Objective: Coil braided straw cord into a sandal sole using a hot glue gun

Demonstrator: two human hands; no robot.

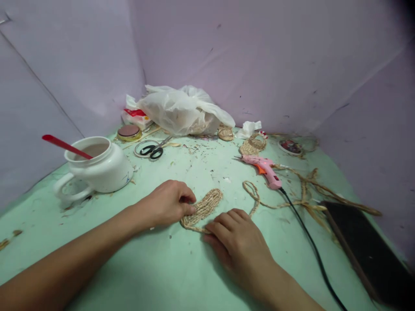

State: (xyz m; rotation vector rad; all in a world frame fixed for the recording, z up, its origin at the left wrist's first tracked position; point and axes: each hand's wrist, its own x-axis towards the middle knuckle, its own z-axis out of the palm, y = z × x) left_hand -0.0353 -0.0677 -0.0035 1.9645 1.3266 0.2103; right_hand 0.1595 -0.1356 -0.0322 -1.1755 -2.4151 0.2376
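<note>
A small sole-shaped piece of coiled straw braid (209,204) lies on the green tabletop between my hands. My left hand (171,202) pinches its left edge between thumb and fingers. From its near end a loose length of straw cord (196,229) runs right, and my right hand (236,239) has its fingers closed on it. Past my right hand the same cord seems to come out again and curl into a loop. A pink glue gun (264,168) rests on its side beyond my right hand, nozzle pointing left.
On the left stands a white mug (110,166) with a red stick (66,146) in it. Black-handled scissors (155,151), a plastic bag (181,110) and a finished straw slipper (252,146) lie at the back. A dark flat slab (366,250) and the gun's cable (311,242) are right.
</note>
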